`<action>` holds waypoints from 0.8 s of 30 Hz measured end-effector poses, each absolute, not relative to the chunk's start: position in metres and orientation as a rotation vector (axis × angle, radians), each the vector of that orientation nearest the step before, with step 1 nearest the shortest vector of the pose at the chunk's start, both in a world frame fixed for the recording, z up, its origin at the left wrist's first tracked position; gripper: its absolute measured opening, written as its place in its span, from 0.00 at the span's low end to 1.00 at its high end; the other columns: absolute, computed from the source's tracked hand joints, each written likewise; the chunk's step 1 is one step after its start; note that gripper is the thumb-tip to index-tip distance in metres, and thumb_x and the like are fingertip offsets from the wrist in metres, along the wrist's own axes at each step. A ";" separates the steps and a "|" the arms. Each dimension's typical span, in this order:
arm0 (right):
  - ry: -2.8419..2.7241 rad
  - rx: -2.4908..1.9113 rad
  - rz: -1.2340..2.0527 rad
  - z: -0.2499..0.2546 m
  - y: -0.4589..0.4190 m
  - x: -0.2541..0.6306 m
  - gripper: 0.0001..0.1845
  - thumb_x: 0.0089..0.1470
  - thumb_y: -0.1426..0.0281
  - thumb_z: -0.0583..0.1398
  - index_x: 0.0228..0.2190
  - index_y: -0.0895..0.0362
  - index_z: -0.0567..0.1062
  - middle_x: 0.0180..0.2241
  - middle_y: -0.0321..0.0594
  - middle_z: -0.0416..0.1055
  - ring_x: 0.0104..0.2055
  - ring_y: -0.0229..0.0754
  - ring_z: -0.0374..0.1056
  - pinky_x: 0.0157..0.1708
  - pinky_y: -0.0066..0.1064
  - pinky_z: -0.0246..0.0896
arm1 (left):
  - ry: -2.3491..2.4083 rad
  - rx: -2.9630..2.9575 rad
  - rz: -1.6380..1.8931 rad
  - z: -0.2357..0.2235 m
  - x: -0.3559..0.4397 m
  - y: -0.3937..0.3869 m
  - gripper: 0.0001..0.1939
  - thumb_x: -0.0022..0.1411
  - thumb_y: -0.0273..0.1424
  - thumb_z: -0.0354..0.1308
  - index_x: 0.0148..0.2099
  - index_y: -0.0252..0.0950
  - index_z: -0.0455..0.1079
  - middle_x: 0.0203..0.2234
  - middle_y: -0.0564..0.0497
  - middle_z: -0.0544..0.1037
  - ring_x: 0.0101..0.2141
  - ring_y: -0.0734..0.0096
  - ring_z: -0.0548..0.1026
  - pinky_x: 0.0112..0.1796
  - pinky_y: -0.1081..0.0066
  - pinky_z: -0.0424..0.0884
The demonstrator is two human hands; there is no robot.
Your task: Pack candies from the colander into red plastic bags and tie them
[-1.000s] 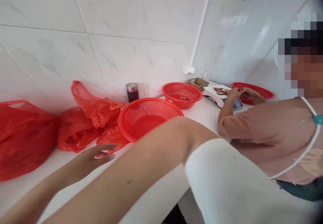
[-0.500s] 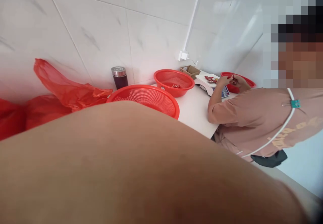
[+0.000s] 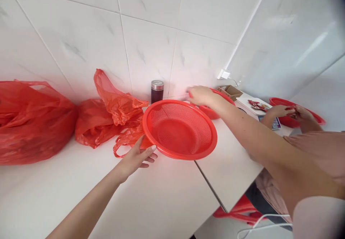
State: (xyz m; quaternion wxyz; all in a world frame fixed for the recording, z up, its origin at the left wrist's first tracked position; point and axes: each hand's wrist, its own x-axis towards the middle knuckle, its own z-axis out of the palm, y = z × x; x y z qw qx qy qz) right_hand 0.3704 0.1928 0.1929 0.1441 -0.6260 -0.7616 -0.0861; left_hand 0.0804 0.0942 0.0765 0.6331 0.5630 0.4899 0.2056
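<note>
A large red plastic colander [image 3: 178, 134] with an open-mesh wall is in the middle of the head view, with nothing visible inside. My left hand [image 3: 142, 155] is at its near left rim, fingers apart, with the thumb tip at the edge. Beyond the colander, my right hand [image 3: 201, 96] reaches over the left side of a smaller red basket [image 3: 222, 97]. Motion smears its fingers. A small red patch shows by them, but I cannot tell what it is. My right forearm hides part of the smaller basket.
Red plastic bags [image 3: 35, 124] lie left on the white table [image 3: 129, 203]. A dark thermos [image 3: 157, 92] stands by the wall. Rightward are a cardboard box [image 3: 230, 92], a scale with red packets [image 3: 258, 105], another red basket [image 3: 291, 120] and a co-worker's hands [image 3: 293, 112].
The view has swung left and down. The bare arm that covered the foreground has cleared, and both my hands now show at the baskets. The co-worker's hands remain by the scale.
</note>
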 end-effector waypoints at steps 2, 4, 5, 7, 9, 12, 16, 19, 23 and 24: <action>-2.082 -2.200 -0.198 0.175 0.190 0.432 0.18 0.53 0.67 0.64 0.41 0.70 0.76 0.40 0.59 0.75 0.42 0.49 0.72 0.42 0.35 0.61 | 1.080 1.271 0.476 0.078 0.084 0.097 0.46 0.58 0.55 0.57 0.69 0.45 0.41 0.40 0.47 0.79 0.42 0.61 0.78 0.44 0.59 0.75; -2.018 -2.396 -0.143 0.150 0.186 0.476 0.23 0.50 0.68 0.65 0.46 0.69 0.75 0.43 0.61 0.75 0.42 0.53 0.72 0.40 0.36 0.62 | 1.043 1.255 0.480 0.079 0.088 0.099 0.41 0.58 0.54 0.57 0.66 0.44 0.48 0.39 0.47 0.79 0.42 0.60 0.77 0.44 0.60 0.75; -2.007 -2.453 -0.117 0.137 0.184 0.490 0.25 0.49 0.68 0.65 0.48 0.66 0.75 0.44 0.59 0.75 0.43 0.53 0.72 0.40 0.35 0.62 | 1.030 1.247 0.486 0.079 0.090 0.099 0.38 0.59 0.54 0.57 0.64 0.43 0.52 0.39 0.47 0.79 0.42 0.60 0.77 0.43 0.60 0.75; -1.989 -2.513 -0.124 0.112 0.180 0.505 0.28 0.52 0.65 0.63 0.54 0.60 0.71 0.49 0.56 0.74 0.45 0.53 0.72 0.40 0.36 0.62 | 1.022 1.227 0.510 0.079 0.094 0.099 0.36 0.59 0.53 0.58 0.62 0.42 0.54 0.40 0.46 0.78 0.41 0.60 0.78 0.43 0.60 0.75; -1.959 -2.530 -0.189 0.097 0.179 0.511 0.25 0.58 0.66 0.57 0.56 0.57 0.69 0.48 0.56 0.74 0.45 0.54 0.72 0.38 0.38 0.61 | 1.019 1.204 0.544 0.078 0.098 0.099 0.36 0.59 0.52 0.58 0.63 0.43 0.53 0.43 0.46 0.77 0.40 0.61 0.78 0.42 0.61 0.75; -1.922 -2.487 -0.315 0.098 0.178 0.517 0.21 0.64 0.65 0.49 0.53 0.57 0.71 0.45 0.58 0.75 0.43 0.53 0.72 0.32 0.37 0.57 | 1.005 1.169 0.578 0.076 0.102 0.097 0.36 0.60 0.51 0.58 0.64 0.45 0.51 0.46 0.45 0.76 0.40 0.63 0.78 0.42 0.61 0.75; -1.862 -2.410 -0.441 0.124 0.176 0.528 0.24 0.66 0.58 0.46 0.53 0.57 0.71 0.45 0.60 0.74 0.41 0.49 0.71 0.30 0.37 0.52 | 0.995 1.153 0.606 0.074 0.107 0.095 0.32 0.61 0.49 0.57 0.62 0.42 0.54 0.48 0.43 0.76 0.39 0.64 0.79 0.41 0.62 0.76; -1.781 -2.331 -0.582 0.149 0.164 0.524 0.23 0.66 0.58 0.48 0.53 0.56 0.71 0.48 0.57 0.73 0.47 0.48 0.69 0.31 0.37 0.53 | 0.989 1.208 0.628 0.071 0.118 0.095 0.30 0.63 0.46 0.56 0.61 0.42 0.54 0.48 0.42 0.76 0.38 0.64 0.79 0.39 0.63 0.76; -1.662 -2.188 -0.767 0.181 0.134 0.503 0.19 0.64 0.62 0.54 0.53 0.54 0.72 0.49 0.50 0.74 0.53 0.46 0.66 0.34 0.38 0.54 | 0.970 1.302 0.650 0.067 0.143 0.103 0.29 0.65 0.42 0.53 0.64 0.43 0.50 0.44 0.44 0.78 0.38 0.63 0.80 0.37 0.64 0.76; -1.652 -2.182 -0.786 0.187 0.126 0.498 0.20 0.64 0.61 0.54 0.53 0.54 0.72 0.48 0.50 0.74 0.52 0.47 0.66 0.33 0.39 0.54 | 0.966 1.337 0.655 0.067 0.150 0.106 0.31 0.65 0.43 0.53 0.66 0.43 0.48 0.42 0.44 0.79 0.38 0.62 0.80 0.37 0.64 0.76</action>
